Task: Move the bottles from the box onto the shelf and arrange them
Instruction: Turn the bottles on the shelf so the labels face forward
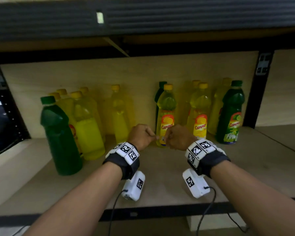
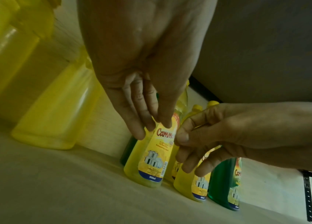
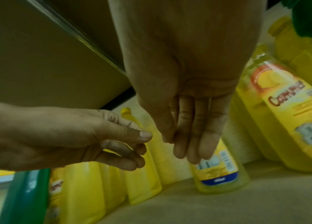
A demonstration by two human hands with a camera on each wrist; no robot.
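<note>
A yellow bottle [image 1: 166, 106] with an orange and yellow label stands upright mid-shelf; it also appears in the left wrist view [image 2: 151, 163] and in the right wrist view [image 3: 220, 174]. My left hand [image 1: 152, 136] and right hand [image 1: 169, 137] hover close together just in front of its lower half. Neither hand holds anything. The left fingers [image 2: 145, 121] hang straight at the label's top edge; whether they touch it I cannot tell. The right fingers [image 3: 187, 148] hang straight before the label. No box is in view.
The wooden shelf [image 1: 160, 176] holds a green bottle [image 1: 61, 138] and several yellow bottles [image 1: 87, 130] at the left. At the right stand more yellow bottles [image 1: 200, 113] and a green bottle [image 1: 230, 116]. A dark upper shelf edge [image 1: 143, 19] overhangs, and a black post [image 1: 257, 92] bounds the right side.
</note>
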